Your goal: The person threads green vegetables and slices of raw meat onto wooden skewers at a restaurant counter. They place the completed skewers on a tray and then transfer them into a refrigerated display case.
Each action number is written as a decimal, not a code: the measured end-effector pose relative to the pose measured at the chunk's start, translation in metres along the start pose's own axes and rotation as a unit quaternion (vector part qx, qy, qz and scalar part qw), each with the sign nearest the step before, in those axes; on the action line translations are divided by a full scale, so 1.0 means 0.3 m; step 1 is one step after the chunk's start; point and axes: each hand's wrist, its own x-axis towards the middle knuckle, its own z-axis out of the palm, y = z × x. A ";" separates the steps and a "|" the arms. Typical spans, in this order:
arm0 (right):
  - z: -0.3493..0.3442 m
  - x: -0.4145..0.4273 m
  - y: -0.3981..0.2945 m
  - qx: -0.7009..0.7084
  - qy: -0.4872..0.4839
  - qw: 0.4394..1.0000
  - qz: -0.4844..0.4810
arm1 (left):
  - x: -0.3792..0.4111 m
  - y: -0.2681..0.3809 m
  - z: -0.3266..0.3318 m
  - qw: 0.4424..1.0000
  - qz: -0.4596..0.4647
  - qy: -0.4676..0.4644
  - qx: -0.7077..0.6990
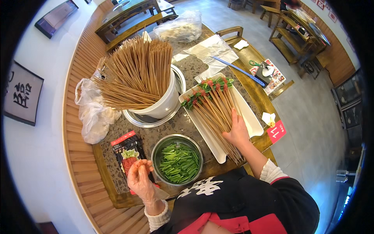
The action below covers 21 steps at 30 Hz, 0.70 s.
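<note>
My right hand (pixel 238 130) is bare and lies across the sticks of the loaded skewers (pixel 217 112), thumb and fingers gripping some of them. These skewers rest in a long white tray (pixel 253 124), with green stalks and red meat on their far ends. My left hand (pixel 140 177), in a clear plastic glove, is raised with curled fingers over a black and red food packet (pixel 128 146). Whether anything sits between those fingertips is hidden. Beside it stands a steel bowl (pixel 155 149) of cut green stalks (pixel 178 162).
Behind the bowl, a white bucket (pixel 166 102) crammed with bare wooden skewers (pixel 140 70) stands in a round metal tray (pixel 183 79). Plastic bags (pixel 95 117) lie at the left edge, another bag (pixel 181 27) at the far end. A blue strip (pixel 238 71) crosses the bench on the right.
</note>
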 end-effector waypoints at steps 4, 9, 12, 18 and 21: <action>-0.025 0.008 -0.036 -0.021 -0.029 0.999 0.032 | 0.024 -0.014 -0.008 1.000 -0.004 -0.024 -0.007; -0.068 0.037 -0.070 -0.023 -0.046 0.997 0.064 | 0.044 -0.016 -0.049 0.999 -0.010 -0.002 -0.038; -0.101 0.062 -0.088 -0.016 -0.067 0.994 0.080 | 0.050 -0.023 -0.079 0.999 -0.021 0.005 -0.026; -0.095 0.062 -0.089 -0.020 -0.081 0.993 0.084 | 0.058 -0.040 -0.112 0.999 -0.032 0.001 -0.041; -0.048 0.038 -0.074 -0.031 -0.063 0.995 0.072 | 0.068 -0.046 -0.121 0.998 -0.043 0.005 -0.049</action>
